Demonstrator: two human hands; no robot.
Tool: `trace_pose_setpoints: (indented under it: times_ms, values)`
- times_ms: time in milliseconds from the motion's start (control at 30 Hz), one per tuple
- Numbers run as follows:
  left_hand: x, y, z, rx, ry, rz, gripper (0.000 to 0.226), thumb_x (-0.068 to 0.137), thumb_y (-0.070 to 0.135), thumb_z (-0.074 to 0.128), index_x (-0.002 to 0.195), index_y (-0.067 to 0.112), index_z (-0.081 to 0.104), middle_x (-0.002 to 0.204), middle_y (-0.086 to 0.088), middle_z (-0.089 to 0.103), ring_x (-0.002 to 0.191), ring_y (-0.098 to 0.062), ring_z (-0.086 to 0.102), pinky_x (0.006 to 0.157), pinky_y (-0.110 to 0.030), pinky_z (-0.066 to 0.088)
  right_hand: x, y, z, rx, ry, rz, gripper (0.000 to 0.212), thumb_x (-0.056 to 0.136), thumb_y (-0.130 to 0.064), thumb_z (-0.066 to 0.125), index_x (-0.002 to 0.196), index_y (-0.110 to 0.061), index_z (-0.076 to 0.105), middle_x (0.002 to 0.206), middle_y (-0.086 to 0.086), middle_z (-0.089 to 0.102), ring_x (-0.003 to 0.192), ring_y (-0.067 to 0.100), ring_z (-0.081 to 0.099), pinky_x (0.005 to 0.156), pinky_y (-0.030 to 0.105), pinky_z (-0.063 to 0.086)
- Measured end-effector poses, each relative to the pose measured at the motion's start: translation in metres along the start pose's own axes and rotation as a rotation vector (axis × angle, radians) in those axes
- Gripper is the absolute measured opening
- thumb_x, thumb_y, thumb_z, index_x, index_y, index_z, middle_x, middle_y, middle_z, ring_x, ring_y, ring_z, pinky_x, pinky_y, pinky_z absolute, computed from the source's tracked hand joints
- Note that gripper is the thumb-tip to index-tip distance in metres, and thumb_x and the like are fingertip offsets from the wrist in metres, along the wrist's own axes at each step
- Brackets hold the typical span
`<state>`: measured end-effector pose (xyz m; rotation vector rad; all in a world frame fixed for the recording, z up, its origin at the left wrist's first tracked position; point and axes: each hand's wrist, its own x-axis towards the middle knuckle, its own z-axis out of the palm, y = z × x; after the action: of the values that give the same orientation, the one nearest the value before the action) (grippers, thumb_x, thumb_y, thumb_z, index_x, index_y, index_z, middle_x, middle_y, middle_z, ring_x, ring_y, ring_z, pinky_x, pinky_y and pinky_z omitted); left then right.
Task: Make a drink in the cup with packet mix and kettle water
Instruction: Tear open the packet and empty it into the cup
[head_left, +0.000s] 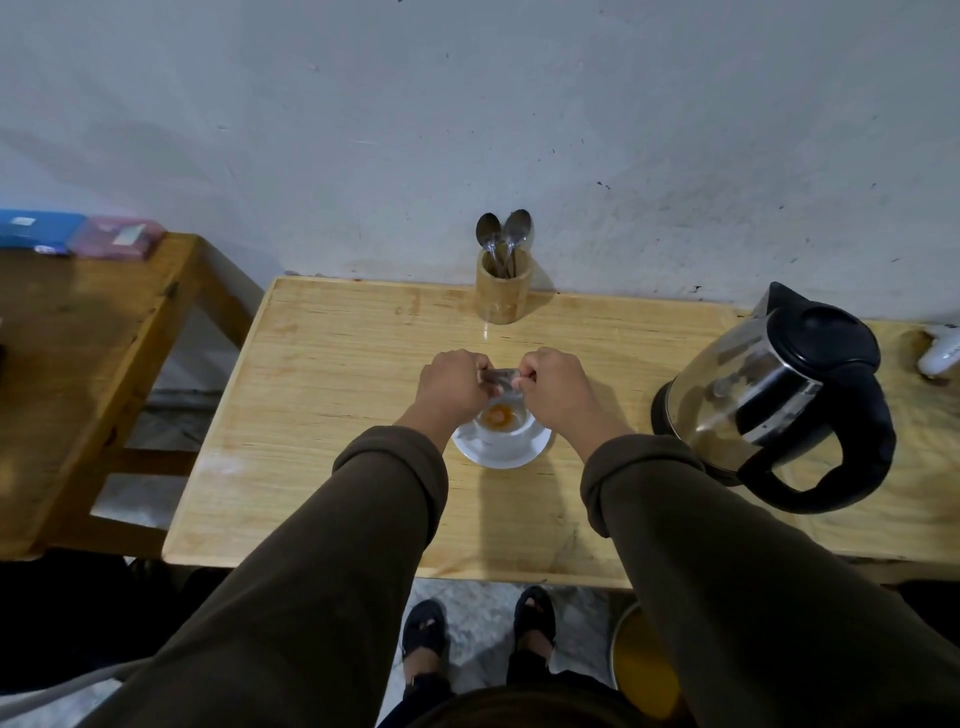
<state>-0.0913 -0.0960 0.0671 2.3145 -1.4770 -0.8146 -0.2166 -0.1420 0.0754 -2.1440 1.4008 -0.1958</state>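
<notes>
A: So, sweeping from the left, what is happening over the table (322, 364)?

B: Both hands are working above the cup. The left hand (451, 383) is pinching one end of the packet (497, 375) with its fingers curled tight, and the right hand (551, 383) is gripping the other end the same way. The packet is stretching between them, silvery and small.

A: Where is the cup sitting?

B: The cup (506, 423) is resting on a white saucer (501, 454) near the middle of the table, directly under the packet. Orange-brown powder is lying in its bottom, so I'm judging the mix is mostly in.

A: Is the packet emptying now?

B: Hard to tell; the hands are covering its mouth. To finish well, they should be keeping the opening right over the cup and tapping gently, not shaking.

A: And the rest?

B: The spoon holder (503, 291), with two spoons, is standing at twelve o'clock from the cup. The kettle (774, 395) is waiting at three o'clock, well apart, lid closed, handle turning toward the person.
</notes>
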Motion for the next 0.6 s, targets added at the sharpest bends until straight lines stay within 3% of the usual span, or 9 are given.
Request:
trace_pose_setpoints:
  times_ms: [167,300,600]
  values:
    - [0.0002,0.0003,0.0007,0.096,0.035,0.031,0.023,0.085,0.033,0.061,0.100,0.017,0.070,0.101,-0.011,0.068,0.100,-0.029,0.061,0.087,-0.038,0.047,0.0004,0.0017,0.0010,0.018,-0.007,0.015,0.012,0.087,-0.008,0.059,0.085,0.002,0.066,0.098,0.017,0.064,0.084,0.024,0.053,0.073,0.029,0.040]
    - [0.0006,-0.0004,0.0040,0.122,0.028,0.044,0.024,0.087,0.035,0.057,0.099,0.019,0.071,0.102,-0.009,0.068,0.100,-0.027,0.061,0.089,-0.039,0.046,0.0007,0.0017,0.0011,0.040,-0.003,0.020,0.011,0.086,-0.008,0.060,0.084,0.001,0.066,0.097,0.016,0.064,0.082,0.019,0.049,0.075,0.028,0.040]
    - [-0.0027,0.0018,0.0020,0.031,0.010,0.052,0.024,0.088,0.018,0.053,0.104,0.020,0.071,0.105,-0.006,0.070,0.103,-0.027,0.061,0.090,-0.039,0.048,-0.0005,0.0005,-0.0020,0.003,-0.003,0.016,0.010,0.089,-0.009,0.058,0.088,-0.003,0.066,0.086,0.006,0.054,0.082,0.020,0.049,0.072,0.028,0.037]
